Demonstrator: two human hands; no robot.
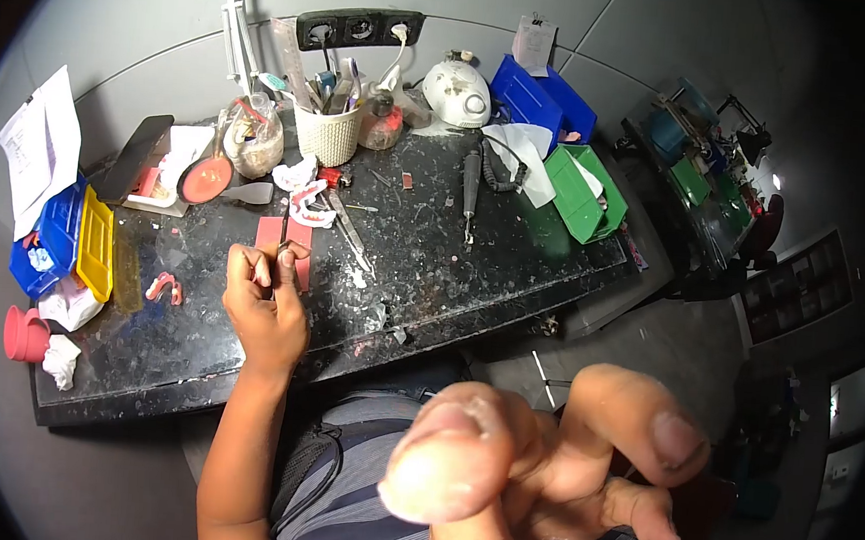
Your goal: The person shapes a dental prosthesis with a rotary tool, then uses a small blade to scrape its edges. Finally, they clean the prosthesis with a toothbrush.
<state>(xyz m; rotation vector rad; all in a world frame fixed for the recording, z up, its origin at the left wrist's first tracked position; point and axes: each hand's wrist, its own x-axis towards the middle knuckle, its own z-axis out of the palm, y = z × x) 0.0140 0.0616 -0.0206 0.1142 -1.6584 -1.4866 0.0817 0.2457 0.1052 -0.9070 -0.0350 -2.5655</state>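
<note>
My left hand (pixel 268 299) is closed round a thin dark tool (pixel 285 222), which points away from me over a pink sheet (pixel 270 234) on the black worktop. Just beyond it lie a white and pink denture-like piece (pixel 310 207) and a crumpled white piece (pixel 296 173). A metal tool (pixel 351 234) rests to their right. My right hand (pixel 550 459) is raised very near the camera, blurred, with its fingers bent and apart and nothing seen between them.
A woven cup of tools (pixel 326 132), a glass jar (pixel 253 142) and a white machine (pixel 457 93) stand at the back. A handpiece (pixel 471 187) lies near a green bin (pixel 583 195) and blue bins (pixel 540 97). At left are a blue and yellow box (pixel 93 241) and a pink cup (pixel 27 334).
</note>
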